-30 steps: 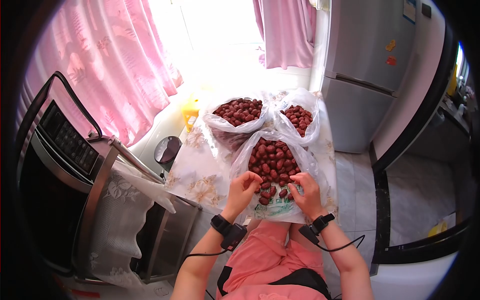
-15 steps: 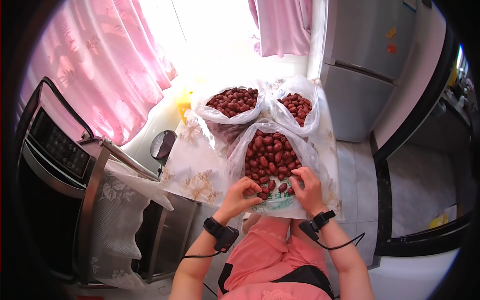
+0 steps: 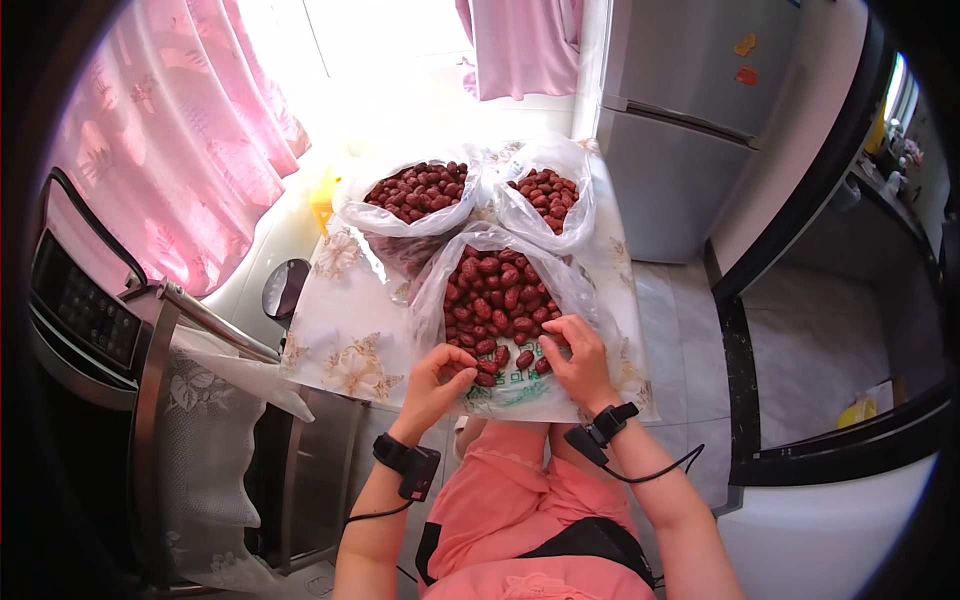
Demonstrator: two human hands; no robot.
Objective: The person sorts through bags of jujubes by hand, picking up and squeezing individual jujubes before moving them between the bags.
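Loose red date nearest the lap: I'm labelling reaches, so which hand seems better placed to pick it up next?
Probably the left hand: it curls right beside that red date, while the right hand lies farther off, nearer another date.

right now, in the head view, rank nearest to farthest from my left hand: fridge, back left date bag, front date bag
From your left hand:
1. Front date bag, right beside it
2. Back left date bag, farther up the table
3. Fridge, past the table, to the right
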